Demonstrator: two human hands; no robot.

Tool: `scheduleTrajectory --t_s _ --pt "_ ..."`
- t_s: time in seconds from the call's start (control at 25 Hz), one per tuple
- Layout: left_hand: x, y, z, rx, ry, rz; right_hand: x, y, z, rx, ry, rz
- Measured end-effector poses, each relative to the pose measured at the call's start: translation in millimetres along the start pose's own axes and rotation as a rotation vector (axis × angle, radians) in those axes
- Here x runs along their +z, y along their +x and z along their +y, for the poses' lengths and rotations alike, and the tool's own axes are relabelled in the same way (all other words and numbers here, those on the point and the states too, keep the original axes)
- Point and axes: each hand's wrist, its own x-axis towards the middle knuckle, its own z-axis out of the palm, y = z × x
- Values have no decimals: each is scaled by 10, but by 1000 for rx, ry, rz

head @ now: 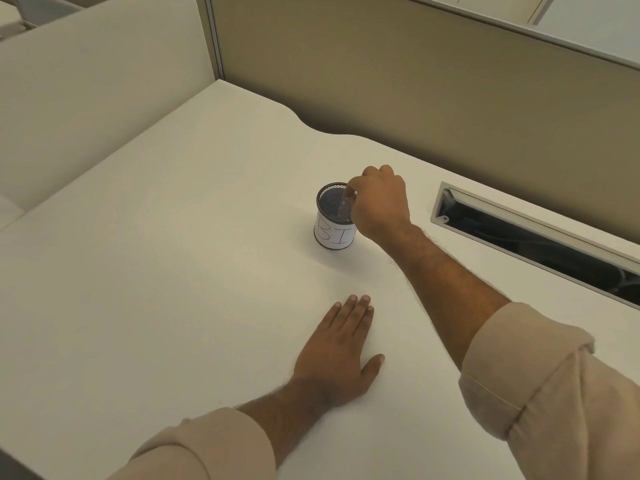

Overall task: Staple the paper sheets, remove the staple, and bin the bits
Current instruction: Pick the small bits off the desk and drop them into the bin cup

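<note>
I judge this the binning step: my right hand (379, 199) hangs, fingers bunched, over the black mesh cup with a white paper label (335, 218) at twelve o'clock (whether it pinches any bits, I cannot tell). My left hand (341, 351) lies flat, fingers straight, on the white desk (173, 271); next I should part the fingertips squarely above the rim.

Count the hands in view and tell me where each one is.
2. The left hand rests flat on the desk, near the viewer. The right hand is farther out, fingers curled over the rim of the mesh bin; whether it pinches anything is hidden.
</note>
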Motion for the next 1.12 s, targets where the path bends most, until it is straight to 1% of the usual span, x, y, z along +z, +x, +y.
scheduleTrajectory --t_s 0.08,0.12,0.16,0.28,0.32,0.4,0.48,0.6,0.76,0.88,1.0,1.12 --pt "-3 -2 8 1 6 1 -22 -51 29 32 83 59" --pt "0 -5 12 2 9 -1 -38 -87 50 75 165 74" --pt "2 -4 8 3 14 -3 -66 -127 69 144 292 79" --pt "5 -2 11 -8 23 -15 -234 -377 152 434 869 83" --pt "8 -8 17 -11 23 -22 -304 -509 202 517 999 96" --pt "17 -10 4 -11 33 -44 -414 -806 340 661 1144 97" --pt "29 -14 4 -7 47 -54 -494 -1190 497 771 1229 85" --pt "43 -11 -9 -9 59 -53 -524 -1825 678 887 1253 95" --pt "56 -19 -17 -15 64 -44 -508 -2711 814 959 1197 111" --pt "64 -34 3 -9 69 -44 -476 -3309 872 1031 1110 124" --pt "69 -28 -14 -15 68 -35 -428 -3790 848 1011 1000 78" --pt "74 -15 -30 -9 80 -37 -357 -4199 762 952 895 -21"
